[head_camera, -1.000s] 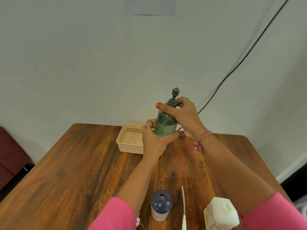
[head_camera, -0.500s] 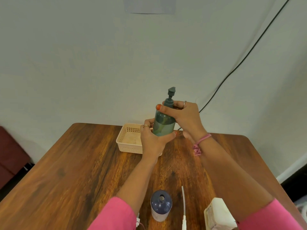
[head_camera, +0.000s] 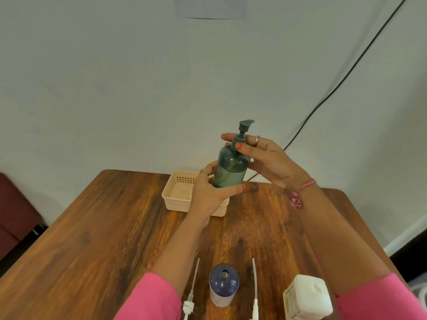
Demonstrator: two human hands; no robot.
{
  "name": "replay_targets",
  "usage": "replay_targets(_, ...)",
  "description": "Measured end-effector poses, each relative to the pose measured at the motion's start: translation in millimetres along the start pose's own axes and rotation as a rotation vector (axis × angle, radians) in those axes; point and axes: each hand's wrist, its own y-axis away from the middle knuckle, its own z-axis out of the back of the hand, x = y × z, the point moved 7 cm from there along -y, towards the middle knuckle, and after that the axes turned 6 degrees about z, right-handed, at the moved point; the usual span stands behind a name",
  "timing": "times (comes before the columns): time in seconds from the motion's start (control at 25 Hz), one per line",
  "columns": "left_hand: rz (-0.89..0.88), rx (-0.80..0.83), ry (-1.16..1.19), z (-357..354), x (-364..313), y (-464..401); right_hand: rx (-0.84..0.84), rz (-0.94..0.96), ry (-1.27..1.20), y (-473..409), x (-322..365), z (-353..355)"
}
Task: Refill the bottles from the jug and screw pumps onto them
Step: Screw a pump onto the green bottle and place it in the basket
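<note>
A green bottle [head_camera: 231, 168] is held up above the table, tilted slightly right. My left hand [head_camera: 209, 195] grips its lower body. A dark green pump [head_camera: 243, 129] sits in its neck, and my right hand [head_camera: 265, 159] pinches the pump's collar with thumb and fingertips. Near the front edge stands a dark blue bottle [head_camera: 223, 285] with its neck uncovered. Two white pumps with long tubes lie flat beside it, one on its left [head_camera: 191, 294] and one on its right [head_camera: 254, 287]. The white jug [head_camera: 307, 299] stands at the front right.
A cream plastic basket [head_camera: 178, 195] sits at the back of the wooden table [head_camera: 92, 239], partly behind my left hand. A black cable [head_camera: 346, 75] runs down the wall to the table's back edge. A dark red seat [head_camera: 16, 218] is left of the table.
The pump head has turned on the green bottle, its spout now pointing right. My right hand shifted its fingers on the collar. The view dropped a little, showing the left white pump.
</note>
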Motion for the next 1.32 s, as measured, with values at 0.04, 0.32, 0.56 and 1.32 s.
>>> replay_targets(0.04,0.014,0.028,0.000,1,-1,0,0.006,0.014,0.042,0,2,2)
replay_targets(0.32,0.003,0.025,0.047,2,-1,4,-0.318,0.145,0.133,7,-4,-1)
replay_targets(0.56,0.064,0.095,0.115,14,15,-3,-0.177,-0.036,0.265,8,-17,-4)
replay_targets(1.32,0.363,-0.019,-0.051,202,102,-86,-0.458,-0.240,0.494,-107,-169,-76)
